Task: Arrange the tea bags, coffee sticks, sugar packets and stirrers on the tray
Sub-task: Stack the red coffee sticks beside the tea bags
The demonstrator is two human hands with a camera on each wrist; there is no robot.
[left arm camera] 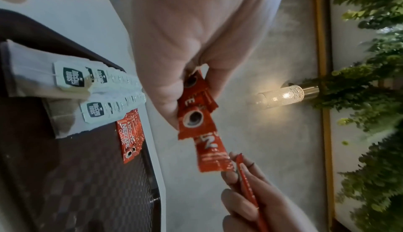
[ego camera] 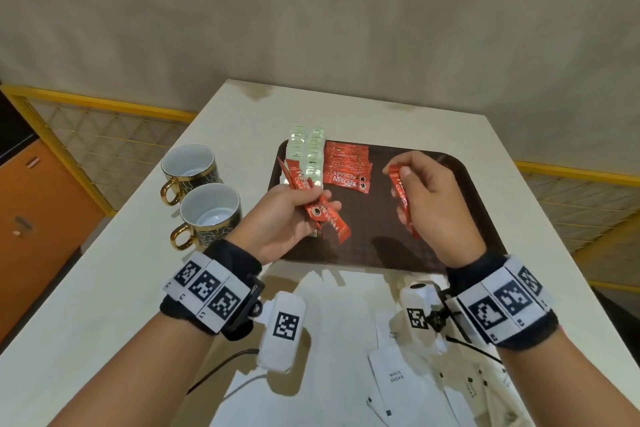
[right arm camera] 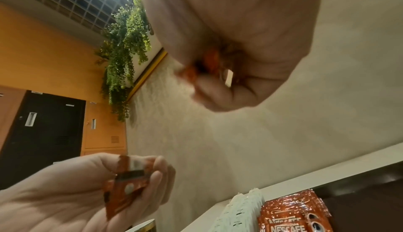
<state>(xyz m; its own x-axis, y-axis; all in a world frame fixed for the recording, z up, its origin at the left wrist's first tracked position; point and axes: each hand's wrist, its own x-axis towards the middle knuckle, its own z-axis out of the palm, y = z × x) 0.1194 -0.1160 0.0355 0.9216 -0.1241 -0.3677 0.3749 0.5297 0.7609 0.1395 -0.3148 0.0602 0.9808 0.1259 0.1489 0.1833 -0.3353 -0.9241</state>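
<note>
A dark brown tray [ego camera: 460,166] lies on the white table. At its far left lie two rows of pale green tea bags [ego camera: 306,149], with a fanned row of red coffee sticks [ego camera: 349,168] beside them. Above the tray's left part my left hand [ego camera: 294,215] grips a bunch of red coffee sticks [ego camera: 320,215]; the same held sticks [left arm camera: 200,125] show in the left wrist view. Over the tray's middle my right hand [ego camera: 429,198] pinches a single red coffee stick [ego camera: 403,201]. White sugar packets [ego camera: 398,378] lie on the table near me.
Two black-and-gold cups [ego camera: 188,168] [ego camera: 211,211] stand left of the tray. The table [ego camera: 104,288] ends at a beige wall; orange cabinets [ego camera: 38,218] stand to the left. Cables run from the wrist cameras across the near table.
</note>
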